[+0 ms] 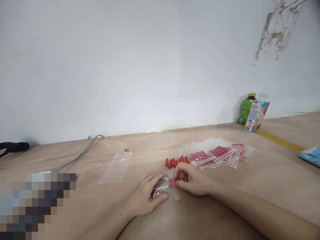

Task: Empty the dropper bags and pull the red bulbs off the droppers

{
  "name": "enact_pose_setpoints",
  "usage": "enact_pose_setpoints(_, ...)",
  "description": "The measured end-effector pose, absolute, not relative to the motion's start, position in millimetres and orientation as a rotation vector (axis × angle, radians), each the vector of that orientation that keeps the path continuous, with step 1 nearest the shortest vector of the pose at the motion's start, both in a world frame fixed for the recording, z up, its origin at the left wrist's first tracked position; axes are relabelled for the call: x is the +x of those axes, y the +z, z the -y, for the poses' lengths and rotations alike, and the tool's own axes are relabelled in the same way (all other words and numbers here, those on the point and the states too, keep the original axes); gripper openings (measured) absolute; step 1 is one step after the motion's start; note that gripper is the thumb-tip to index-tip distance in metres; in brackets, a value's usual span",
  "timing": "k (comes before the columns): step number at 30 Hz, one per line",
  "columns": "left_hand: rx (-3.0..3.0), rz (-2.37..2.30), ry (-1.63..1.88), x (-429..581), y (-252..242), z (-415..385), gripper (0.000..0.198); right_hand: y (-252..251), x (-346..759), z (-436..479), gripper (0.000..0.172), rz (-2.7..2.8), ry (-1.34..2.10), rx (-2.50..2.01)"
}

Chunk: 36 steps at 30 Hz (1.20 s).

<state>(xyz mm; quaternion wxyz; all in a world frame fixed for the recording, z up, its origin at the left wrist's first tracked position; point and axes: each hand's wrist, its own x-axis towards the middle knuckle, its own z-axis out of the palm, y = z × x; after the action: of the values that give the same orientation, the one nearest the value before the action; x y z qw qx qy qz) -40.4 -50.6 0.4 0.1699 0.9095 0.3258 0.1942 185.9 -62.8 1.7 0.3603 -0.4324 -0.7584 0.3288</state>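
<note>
Good handling at this point probably means keeping the clear bag (161, 189) flat and its zip end free of creases, with the red-ended pieces (172, 184) kept in line with it so the thin film doesn't snag. That bag lies near, between the two hands. The left hand (146, 192) rests palm down on it, fingers and thumb spread wide. The right hand (191, 178) is curled at the zip end, its grip narrow; whether it pinches a piece cannot be told. Loose red-ended sticks (170, 163) lie just beyond, left of the filled bags (218, 150).
</note>
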Motion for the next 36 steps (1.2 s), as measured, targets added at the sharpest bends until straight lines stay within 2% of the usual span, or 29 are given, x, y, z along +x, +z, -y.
enact_pose_setpoints(2, 2.603, -0.925, 0.531, -41, 0, 51, 0.055, -1, 189, 59, 0.010, 1.907, 0.939, -1.108)
enact_pose_setpoints(8, 2.631, -0.931, 0.507, -41, 0, 51, 0.057, 0, 189, 62, 0.025, 2.084, 0.859, -1.177)
enact_pose_setpoints(13, 2.653, -0.924, 0.477, -41, 1, 50, 0.060, 5, 187, 64, 0.011, 2.165, 0.783, -1.185)
enact_pose_setpoints(19, 2.663, -0.966, 0.373, -43, 2, 52, 0.061, 16, 197, 63, 0.019, 2.246, 0.791, -1.291)
enact_pose_setpoints(24, 2.686, -1.010, 0.295, -46, 5, 54, 0.060, 27, 211, 59, 0.018, 2.246, 0.912, -1.338)
enact_pose_setpoints(31, 2.745, -1.083, 0.336, -42, 12, 61, 0.043, 54, 252, 45, 0.029, 1.912, 1.297, -1.204)
enact_pose_setpoints(33, 2.708, -1.146, 0.446, -39, 13, 59, 0.037, 62, 264, 41, 0.034, 1.765, 1.262, -1.179)
enact_pose_setpoints(36, 2.611, -1.251, 0.620, -37, 13, 50, 0.027, 66, 271, 35, 0.037, 1.571, 1.018, -1.187)
